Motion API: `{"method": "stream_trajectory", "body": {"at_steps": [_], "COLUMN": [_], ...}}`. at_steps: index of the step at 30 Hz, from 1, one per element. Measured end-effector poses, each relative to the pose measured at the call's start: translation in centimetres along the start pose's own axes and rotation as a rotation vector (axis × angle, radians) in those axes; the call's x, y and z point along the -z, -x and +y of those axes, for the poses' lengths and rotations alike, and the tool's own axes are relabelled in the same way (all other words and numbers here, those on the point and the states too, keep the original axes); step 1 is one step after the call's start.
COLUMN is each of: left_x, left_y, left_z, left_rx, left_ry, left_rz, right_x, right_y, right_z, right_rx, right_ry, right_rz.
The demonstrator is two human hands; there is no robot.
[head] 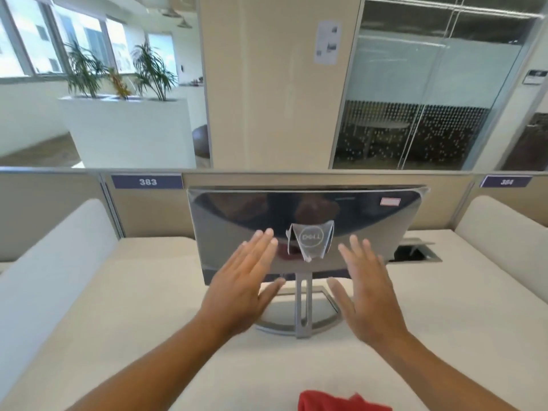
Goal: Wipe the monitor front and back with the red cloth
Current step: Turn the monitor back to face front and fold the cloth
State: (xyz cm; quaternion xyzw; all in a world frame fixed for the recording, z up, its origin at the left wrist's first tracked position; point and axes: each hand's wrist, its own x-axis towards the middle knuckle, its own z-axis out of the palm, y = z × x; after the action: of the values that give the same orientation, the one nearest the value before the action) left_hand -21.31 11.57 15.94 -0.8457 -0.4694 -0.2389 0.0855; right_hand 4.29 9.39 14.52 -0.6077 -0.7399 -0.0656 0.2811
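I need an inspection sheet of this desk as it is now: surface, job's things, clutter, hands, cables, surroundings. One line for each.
Surface: pale desk, between low white side panels.
Job's things: monitor stands with its glossy back toward the camera, on a grey stand; red cloth lies on the desk at the near edge, not held.
Clutter: nothing seen.
Hands: left hand and right hand both open, empty, held up either side of the stand.
Cables: nothing seen; an open cable hatch at the right.
Surroundings: partition labels 383, planter with plants, pillar, glass-walled room.
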Motion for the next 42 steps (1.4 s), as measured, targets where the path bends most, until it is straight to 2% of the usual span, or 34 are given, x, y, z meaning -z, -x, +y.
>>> {"method": "stream_trajectory", "body": {"at_steps": [3, 7, 11, 18, 23, 29, 33, 38, 42], "left_x": [2.6, 5.1, 5.9, 8.1, 9.4, 10.9, 12.0, 12.7, 12.9], "left_y": [-4.5, -8.7, -11.1, -14.4, -14.6, -14.5, -15.4, -15.7, -16.4], "left_z": [-2.4, -4.3, -4.8, -4.1, -3.8, -1.8, -0.3, 2.9, 5.0], "left_rx": [0.018, 0.029, 0.06, 0.237, 0.238, 0.258, 0.238, 0.162, 0.171], "left_ry": [-0.084, -0.179, -0.184, -0.21, -0.184, -0.128, -0.103, -0.195, -0.152], "left_rz": [0.063, 0.099, 0.015, -0.024, -0.096, -0.173, -0.282, -0.339, -0.413], "right_x": [2.5, 4.8, 5.6, 4.7, 4.9, 5.6, 7.2, 8.0, 8.6], "right_y": [-5.4, -10.1, -12.1, -13.2, -13.7, -13.6, -11.6, -6.9, -4.9], "right_z": [0.9, 1.5, 2.3, 2.9, 3.4, 2.4, -2.0, -8.5, -11.1], "right_rx": [-0.011, -0.092, -0.184, -0.198, -0.194, -0.234, -0.144, 0.019, -0.028], "right_ry": [-0.011, 0.069, 0.17, 0.235, 0.239, 0.092, -0.154, -0.335, -0.371], "right_rz": [0.066, 0.061, -0.035, -0.022, -0.055, -0.072, -0.035, -0.104, -0.099]}}
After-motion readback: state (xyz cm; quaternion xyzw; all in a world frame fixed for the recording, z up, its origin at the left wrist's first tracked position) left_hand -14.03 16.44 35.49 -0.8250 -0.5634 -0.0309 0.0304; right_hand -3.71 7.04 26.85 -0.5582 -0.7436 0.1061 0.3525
